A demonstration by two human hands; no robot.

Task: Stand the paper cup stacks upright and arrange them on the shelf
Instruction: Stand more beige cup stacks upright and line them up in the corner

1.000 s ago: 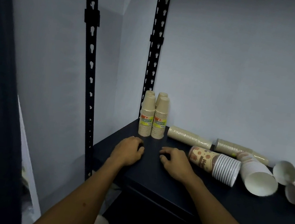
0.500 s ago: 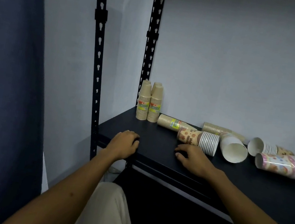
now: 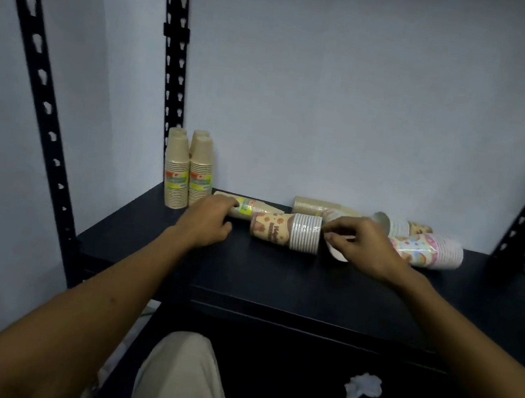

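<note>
Dark shelf (image 3: 275, 281) against a pale wall, framed by black slotted uprights. At centre left, four upright cup stacks (image 3: 188, 170) stand touching in the back corner. At centre, several stacks lie on their sides. Our left hand (image 3: 207, 221), fingers curled, rests on a fallen brown stack (image 3: 245, 208). Our right hand (image 3: 362, 247), fingers bent, touches the rim end of a patterned stack (image 3: 287, 230); whether it grips we cannot tell. A pastel stack (image 3: 426, 250) lies at centre right.
</note>
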